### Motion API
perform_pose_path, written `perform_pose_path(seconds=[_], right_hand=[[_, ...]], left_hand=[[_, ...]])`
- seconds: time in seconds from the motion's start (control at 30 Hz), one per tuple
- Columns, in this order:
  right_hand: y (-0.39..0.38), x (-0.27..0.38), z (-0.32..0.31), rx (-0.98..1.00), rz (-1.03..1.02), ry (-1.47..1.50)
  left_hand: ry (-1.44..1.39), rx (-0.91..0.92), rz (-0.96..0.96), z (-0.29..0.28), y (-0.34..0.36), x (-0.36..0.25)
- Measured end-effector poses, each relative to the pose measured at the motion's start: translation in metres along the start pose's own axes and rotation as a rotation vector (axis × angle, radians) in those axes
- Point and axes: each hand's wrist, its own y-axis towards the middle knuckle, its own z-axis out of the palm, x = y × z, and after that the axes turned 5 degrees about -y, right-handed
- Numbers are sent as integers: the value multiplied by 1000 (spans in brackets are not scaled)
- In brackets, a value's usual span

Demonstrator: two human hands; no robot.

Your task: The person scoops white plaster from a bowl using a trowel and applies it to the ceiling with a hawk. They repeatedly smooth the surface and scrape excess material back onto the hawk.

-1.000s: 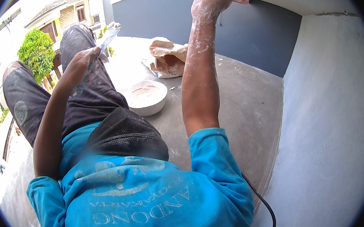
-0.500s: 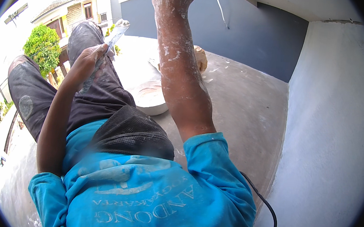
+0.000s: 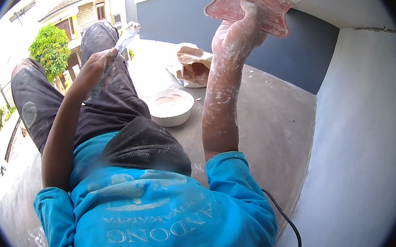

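Right grip (image 3: 238, 30) apparently under red trowel (image 3: 253, 3)

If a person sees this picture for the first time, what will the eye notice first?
Probably the right hand, smeared white, raised at the top and pressing a red flat trowel. Next, the left hand at upper left grips a putty knife. Between the arms, a white bowl sits on the grey concrete floor.

Right hand (image 3: 236, 37): raised, pressed a red plaster float (image 3: 253, 6) overhead.
Left hand (image 3: 96, 70): gripped a putty knife (image 3: 120, 46).
Floor (image 3: 264, 124): white bowl (image 3: 170, 106).
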Motion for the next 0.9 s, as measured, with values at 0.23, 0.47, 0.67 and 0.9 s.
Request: perform_pose_path(seconds=[0.23, 0.47, 0.67, 0.9], right_hand=[[115, -24, -58, 736, 325, 485], [151, -58, -51, 649, 542, 532], [186, -51, -43, 519, 592, 554], [177, 4, -55, 704, 669, 779]], left_hand=[[25, 21, -15, 0, 4, 6], [48, -8, 14, -5, 7, 9], [39, 21, 3, -2, 1, 1], [35, 14, -1, -2, 4, 5]])
